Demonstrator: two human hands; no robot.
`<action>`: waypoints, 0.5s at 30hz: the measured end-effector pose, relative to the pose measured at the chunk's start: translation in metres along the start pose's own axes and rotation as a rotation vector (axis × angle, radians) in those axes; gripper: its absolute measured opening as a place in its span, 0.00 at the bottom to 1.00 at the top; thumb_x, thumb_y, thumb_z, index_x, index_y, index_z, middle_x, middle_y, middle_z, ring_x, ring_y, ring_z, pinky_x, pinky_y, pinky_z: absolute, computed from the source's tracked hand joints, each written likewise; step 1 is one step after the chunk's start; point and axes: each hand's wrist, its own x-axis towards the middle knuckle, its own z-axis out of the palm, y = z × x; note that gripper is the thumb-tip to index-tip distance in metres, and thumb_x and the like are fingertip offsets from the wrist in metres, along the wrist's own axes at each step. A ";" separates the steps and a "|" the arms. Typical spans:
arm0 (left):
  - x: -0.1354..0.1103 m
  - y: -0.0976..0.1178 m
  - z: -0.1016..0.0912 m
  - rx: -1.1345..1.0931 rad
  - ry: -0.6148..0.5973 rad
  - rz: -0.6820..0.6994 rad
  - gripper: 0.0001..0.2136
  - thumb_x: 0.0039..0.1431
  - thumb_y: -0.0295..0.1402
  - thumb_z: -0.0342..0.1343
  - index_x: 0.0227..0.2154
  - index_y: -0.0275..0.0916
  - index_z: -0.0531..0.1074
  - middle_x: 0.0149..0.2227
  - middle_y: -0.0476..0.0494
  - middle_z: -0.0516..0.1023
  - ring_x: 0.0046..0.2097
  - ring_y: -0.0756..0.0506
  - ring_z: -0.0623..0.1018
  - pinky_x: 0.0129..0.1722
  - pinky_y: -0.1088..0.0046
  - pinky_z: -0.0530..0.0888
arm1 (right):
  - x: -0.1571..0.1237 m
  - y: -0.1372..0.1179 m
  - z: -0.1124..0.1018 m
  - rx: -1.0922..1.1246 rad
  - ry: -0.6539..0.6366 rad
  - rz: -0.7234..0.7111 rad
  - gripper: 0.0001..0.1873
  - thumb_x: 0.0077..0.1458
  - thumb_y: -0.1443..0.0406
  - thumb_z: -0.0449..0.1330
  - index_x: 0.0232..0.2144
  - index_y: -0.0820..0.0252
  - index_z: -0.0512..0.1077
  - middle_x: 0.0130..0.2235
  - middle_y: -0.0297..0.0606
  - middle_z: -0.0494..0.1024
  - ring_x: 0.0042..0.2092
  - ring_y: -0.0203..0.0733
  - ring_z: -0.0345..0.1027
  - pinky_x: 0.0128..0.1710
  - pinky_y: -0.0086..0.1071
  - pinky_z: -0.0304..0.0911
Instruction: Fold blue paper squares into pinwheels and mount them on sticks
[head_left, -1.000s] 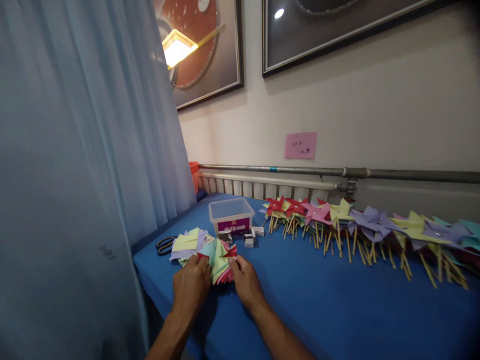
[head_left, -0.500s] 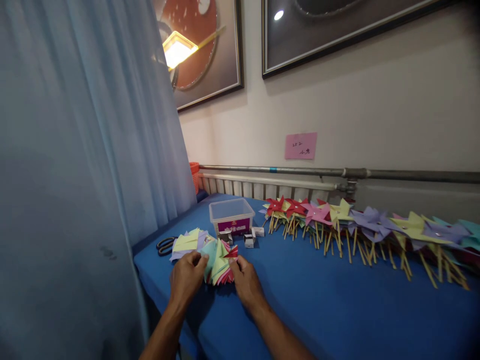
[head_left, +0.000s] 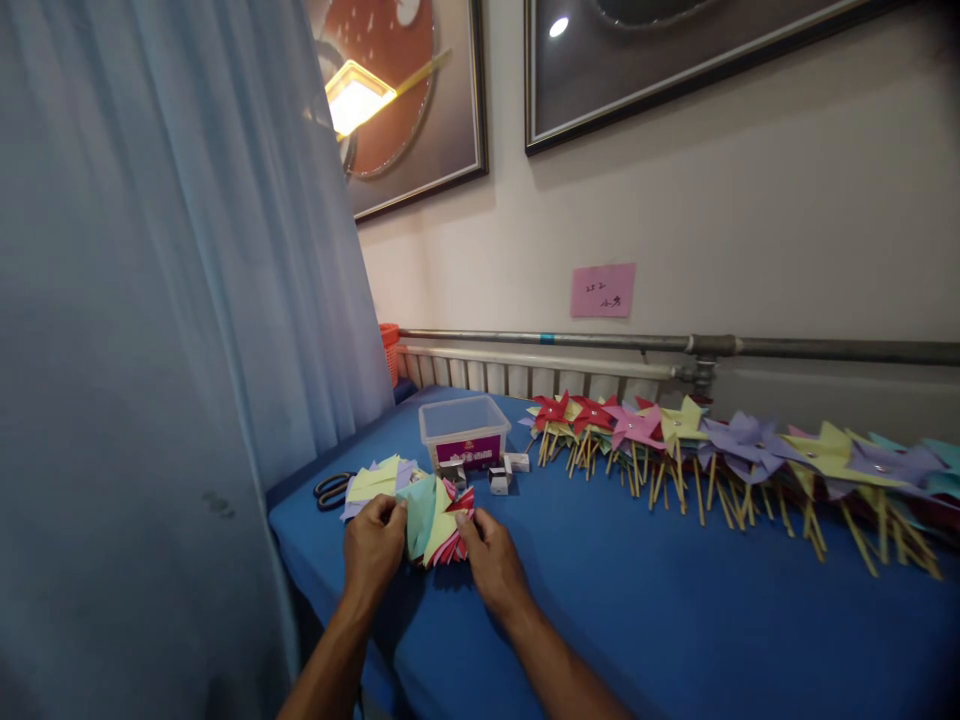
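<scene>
A fanned bundle of coloured paper sheets (head_left: pixel 439 530), in teal, yellow, red and pink, is held up between my two hands over the blue cover. My left hand (head_left: pixel 373 540) pinches a teal sheet at the bundle's left edge. On the other side my right hand (head_left: pixel 491 560) grips the yellow, red and pink layers between thumb and fingers. Just behind my left hand lies a pile of yellow and lilac paper (head_left: pixel 379 480). Black-handled scissors (head_left: pixel 332 490) rest left of that pile, their blades hidden.
A clear plastic tub (head_left: pixel 463 420) with a purple label stands behind the papers, small boxes (head_left: pixel 500 478) in front. Finished paper pinwheels (head_left: pixel 750 445) on sticks line the right side. A blue curtain (head_left: pixel 187 350) hangs at left; a metal pipe (head_left: pixel 600 341) runs along the wall.
My left hand has shifted slightly left, drawing the teal sheet outward so more of it shows. My right hand has stayed nearly in place on the bundle.
</scene>
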 end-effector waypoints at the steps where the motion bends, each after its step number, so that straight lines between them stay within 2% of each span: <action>1: 0.000 0.000 0.000 -0.006 0.022 -0.003 0.14 0.58 0.44 0.53 0.25 0.41 0.75 0.23 0.51 0.74 0.28 0.47 0.71 0.30 0.74 0.62 | 0.000 0.000 0.000 0.006 -0.001 0.005 0.25 0.62 0.43 0.52 0.27 0.55 0.70 0.26 0.32 0.75 0.31 0.41 0.66 0.31 0.31 0.57; 3: 0.001 -0.001 0.000 -0.041 0.041 -0.020 0.15 0.58 0.45 0.53 0.27 0.40 0.76 0.25 0.49 0.76 0.29 0.46 0.72 0.31 0.73 0.64 | 0.000 0.000 0.000 0.013 -0.001 0.010 0.26 0.61 0.42 0.53 0.26 0.55 0.69 0.26 0.32 0.74 0.30 0.41 0.65 0.31 0.31 0.57; 5: 0.004 -0.002 0.000 -0.118 0.006 -0.051 0.16 0.57 0.47 0.54 0.27 0.39 0.76 0.25 0.49 0.76 0.29 0.46 0.72 0.30 0.73 0.64 | 0.000 0.001 0.000 0.014 0.004 0.003 0.25 0.61 0.42 0.53 0.26 0.55 0.69 0.26 0.32 0.74 0.31 0.41 0.65 0.31 0.31 0.57; 9: 0.009 -0.007 0.002 -0.220 -0.045 -0.150 0.22 0.58 0.54 0.53 0.23 0.39 0.73 0.20 0.49 0.71 0.25 0.47 0.68 0.26 0.72 0.63 | 0.001 0.001 0.001 -0.001 0.005 -0.008 0.25 0.61 0.43 0.53 0.26 0.55 0.69 0.27 0.33 0.75 0.32 0.42 0.66 0.32 0.32 0.57; 13: 0.009 -0.010 0.004 -0.198 -0.131 -0.086 0.17 0.53 0.49 0.60 0.24 0.37 0.74 0.23 0.49 0.73 0.27 0.48 0.69 0.27 0.74 0.64 | 0.001 0.002 0.001 -0.008 0.001 -0.008 0.24 0.62 0.44 0.52 0.27 0.55 0.69 0.27 0.33 0.76 0.31 0.42 0.67 0.32 0.32 0.57; 15: 0.009 -0.010 0.005 -0.226 -0.155 -0.066 0.15 0.51 0.46 0.60 0.24 0.37 0.75 0.23 0.50 0.72 0.26 0.49 0.68 0.26 0.75 0.63 | 0.001 0.002 0.001 -0.014 0.006 -0.005 0.25 0.62 0.44 0.53 0.26 0.55 0.69 0.27 0.33 0.76 0.31 0.42 0.67 0.32 0.32 0.57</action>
